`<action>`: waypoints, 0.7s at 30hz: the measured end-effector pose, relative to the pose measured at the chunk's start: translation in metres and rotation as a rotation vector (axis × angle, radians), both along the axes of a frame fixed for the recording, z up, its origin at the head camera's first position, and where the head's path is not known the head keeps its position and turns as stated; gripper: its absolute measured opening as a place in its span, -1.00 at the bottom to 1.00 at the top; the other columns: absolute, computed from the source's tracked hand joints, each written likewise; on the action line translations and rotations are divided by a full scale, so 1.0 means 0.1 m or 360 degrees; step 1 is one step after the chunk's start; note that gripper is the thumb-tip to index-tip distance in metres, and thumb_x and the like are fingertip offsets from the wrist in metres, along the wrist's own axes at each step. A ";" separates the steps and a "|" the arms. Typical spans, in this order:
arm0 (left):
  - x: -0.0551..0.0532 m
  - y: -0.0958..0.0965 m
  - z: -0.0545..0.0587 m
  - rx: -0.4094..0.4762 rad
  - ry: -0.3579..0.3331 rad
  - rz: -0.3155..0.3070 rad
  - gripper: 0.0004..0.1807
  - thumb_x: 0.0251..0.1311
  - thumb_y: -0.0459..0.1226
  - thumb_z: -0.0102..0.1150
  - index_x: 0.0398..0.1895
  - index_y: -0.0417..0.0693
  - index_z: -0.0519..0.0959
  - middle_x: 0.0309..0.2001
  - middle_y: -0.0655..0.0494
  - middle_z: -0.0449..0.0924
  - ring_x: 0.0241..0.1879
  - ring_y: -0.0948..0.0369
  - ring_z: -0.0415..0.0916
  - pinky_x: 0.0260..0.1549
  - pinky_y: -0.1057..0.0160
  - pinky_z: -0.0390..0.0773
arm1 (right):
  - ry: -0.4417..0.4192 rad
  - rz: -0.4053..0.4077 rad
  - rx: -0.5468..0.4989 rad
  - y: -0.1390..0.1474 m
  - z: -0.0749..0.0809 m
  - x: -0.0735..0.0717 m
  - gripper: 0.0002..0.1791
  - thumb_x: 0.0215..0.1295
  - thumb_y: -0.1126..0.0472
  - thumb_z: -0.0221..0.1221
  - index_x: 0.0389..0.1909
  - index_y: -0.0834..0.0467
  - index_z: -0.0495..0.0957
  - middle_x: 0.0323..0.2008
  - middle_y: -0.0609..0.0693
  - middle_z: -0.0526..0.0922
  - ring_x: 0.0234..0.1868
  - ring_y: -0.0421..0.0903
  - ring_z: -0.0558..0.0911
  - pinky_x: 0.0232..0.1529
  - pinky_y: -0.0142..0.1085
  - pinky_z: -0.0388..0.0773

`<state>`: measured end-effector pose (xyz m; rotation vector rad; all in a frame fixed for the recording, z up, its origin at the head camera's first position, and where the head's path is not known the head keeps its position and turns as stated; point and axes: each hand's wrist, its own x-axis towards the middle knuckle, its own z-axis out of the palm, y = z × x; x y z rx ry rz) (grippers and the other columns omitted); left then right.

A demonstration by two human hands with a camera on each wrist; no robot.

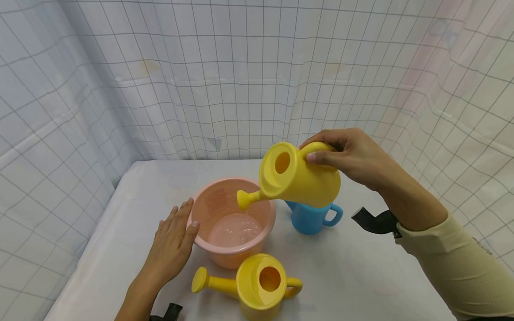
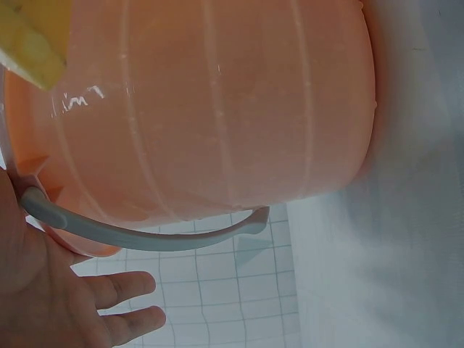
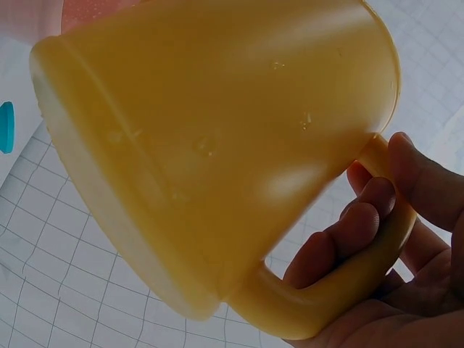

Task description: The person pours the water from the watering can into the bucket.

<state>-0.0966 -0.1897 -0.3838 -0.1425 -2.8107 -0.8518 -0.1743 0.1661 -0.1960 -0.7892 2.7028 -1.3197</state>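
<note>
My right hand grips the handle of a yellow watering can, fingers curled through the loop in the right wrist view. The can tips left, its spout head over a pink bucket. Droplets cling to the can's side. Shallow rippled water covers the bucket's bottom. With fingers straight, my left hand rests against the bucket's left rim. The left wrist view shows that hand beside the bucket's grey carrying handle, which hangs down along the wall.
A second yellow watering can stands upright in front of the bucket, its spout pointing left. Right of the bucket is a blue watering can, partly hidden by the raised one. A white cloth covers the table; grid-patterned curtains surround it.
</note>
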 end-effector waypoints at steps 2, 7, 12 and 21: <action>0.00 0.00 0.00 0.0000 0.0002 0.0000 -0.37 0.44 0.05 -0.34 0.51 0.23 -0.13 0.51 0.00 -0.04 0.48 -0.17 -0.18 0.30 -0.40 -0.20 | 0.0007 0.0010 0.0000 0.00 0.00 0.00 -0.72 0.24 0.01 0.22 -0.10 0.03 0.64 -0.22 -0.01 0.68 -0.25 -0.05 0.58 -0.18 -0.30 0.60; 0.00 0.00 0.00 0.0004 0.0007 -0.0003 -0.38 0.44 0.05 -0.34 0.51 0.23 -0.12 0.50 -0.01 -0.04 0.48 -0.17 -0.18 0.29 -0.41 -0.19 | 0.0012 0.0007 0.0008 -0.01 0.00 0.00 -0.72 0.24 0.01 0.21 -0.10 0.03 0.64 -0.22 -0.01 0.68 -0.25 -0.05 0.58 -0.19 -0.31 0.59; -0.01 -0.01 -0.01 0.0002 0.0006 -0.0005 -0.38 0.44 0.05 -0.34 0.51 0.23 -0.13 0.50 -0.02 -0.04 0.48 -0.17 -0.18 0.29 -0.40 -0.19 | 0.0003 -0.0003 0.0013 -0.01 0.01 0.00 -0.73 0.24 0.02 0.22 -0.10 0.02 0.64 -0.22 -0.01 0.67 -0.24 -0.05 0.57 -0.18 -0.31 0.60; -0.01 -0.01 -0.01 0.0009 0.0013 -0.0014 -0.38 0.44 0.05 -0.33 0.51 0.25 -0.13 0.50 -0.02 -0.03 0.49 -0.16 -0.19 0.30 -0.40 -0.20 | 0.0001 -0.0021 0.0034 -0.02 0.01 0.01 -0.73 0.23 0.00 0.22 -0.10 0.00 0.64 -0.21 -0.02 0.67 -0.24 -0.07 0.57 -0.17 -0.30 0.59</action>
